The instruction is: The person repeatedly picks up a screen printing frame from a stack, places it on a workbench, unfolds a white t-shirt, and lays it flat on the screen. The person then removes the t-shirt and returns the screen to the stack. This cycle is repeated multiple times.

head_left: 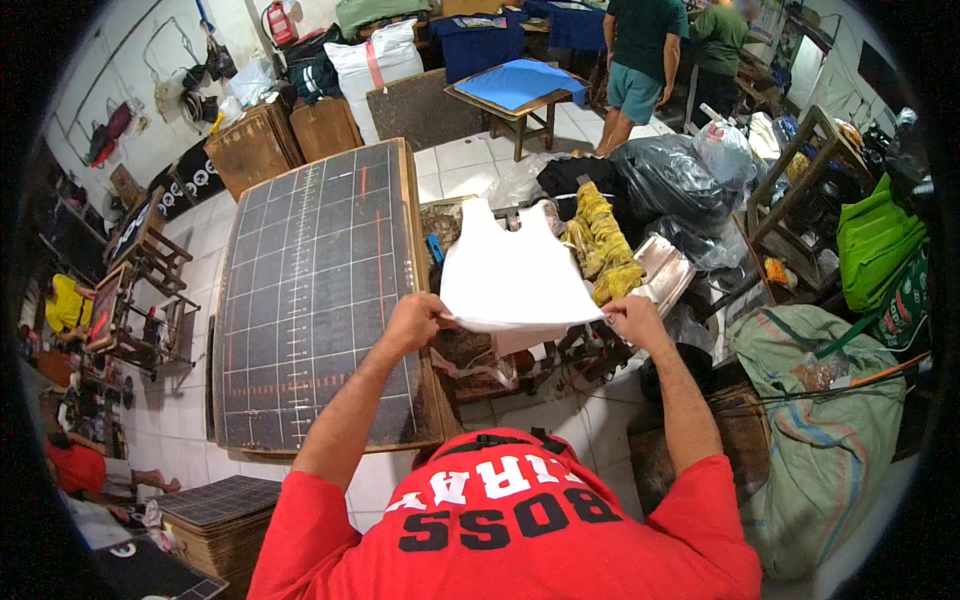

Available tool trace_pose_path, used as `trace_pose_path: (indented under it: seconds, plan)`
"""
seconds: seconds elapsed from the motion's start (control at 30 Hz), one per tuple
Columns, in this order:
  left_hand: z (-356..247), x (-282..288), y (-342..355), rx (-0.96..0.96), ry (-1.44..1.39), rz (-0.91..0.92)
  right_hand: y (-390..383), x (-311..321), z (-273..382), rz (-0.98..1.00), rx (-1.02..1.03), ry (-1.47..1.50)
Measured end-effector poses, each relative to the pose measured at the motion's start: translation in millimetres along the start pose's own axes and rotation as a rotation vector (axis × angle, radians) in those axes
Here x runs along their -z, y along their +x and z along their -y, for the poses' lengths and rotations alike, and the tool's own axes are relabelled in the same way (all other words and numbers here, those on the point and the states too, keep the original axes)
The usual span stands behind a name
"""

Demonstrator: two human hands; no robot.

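In the head view, a white sleeveless top (515, 265) is spread at the centre of the frame, between the dark gridded board (320, 290) on the left and a crumpled yellow cloth (605, 250) at right of centre, its shoulder straps toward the top. The left hand (416, 322) has its fingers closed in a pinch on the lower left corner, and the right hand (637, 322) likewise pinches the lower right corner, drawing the hem taut. It looks light, soft and limp, likely to crease or sag, so both hem corners seem sound holds.
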State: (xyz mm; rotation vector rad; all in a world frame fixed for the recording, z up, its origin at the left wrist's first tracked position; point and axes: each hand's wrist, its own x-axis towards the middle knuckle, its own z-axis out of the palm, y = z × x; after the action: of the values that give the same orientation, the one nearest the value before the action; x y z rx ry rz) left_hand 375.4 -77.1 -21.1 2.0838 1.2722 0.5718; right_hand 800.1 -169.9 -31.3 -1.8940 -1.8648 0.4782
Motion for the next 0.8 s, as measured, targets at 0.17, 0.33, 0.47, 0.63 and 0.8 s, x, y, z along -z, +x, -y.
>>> trace_pose_path:
  seconds: [0.17, 0.33, 0.47, 0.63, 0.8]
  plan:
    - [15.4, -21.2, -0.6, -0.01, 0.129, 0.041, -14.7, -29.0, -27.8, 0.018, -0.008, 0.106]
    - [10.7, -11.9, -2.0, 0.086, -0.059, 0.144, -22.7, -31.6, -38.8, 0.061, -0.084, 0.209]
    - [8.1, -11.7, -2.2, 0.014, 0.119, 0.046, -28.2, -40.5, -39.6, 0.048, -0.067, 0.213]
    - [10.3, -13.6, 3.4, -0.091, 0.25, 0.123, -31.1, -49.8, -45.3, 0.082, -0.101, 0.302]
    - [5.9, -12.8, 6.5, 0.169, 0.016, 0.35, -33.3, -68.2, -62.2, 0.161, -0.068, 0.166]
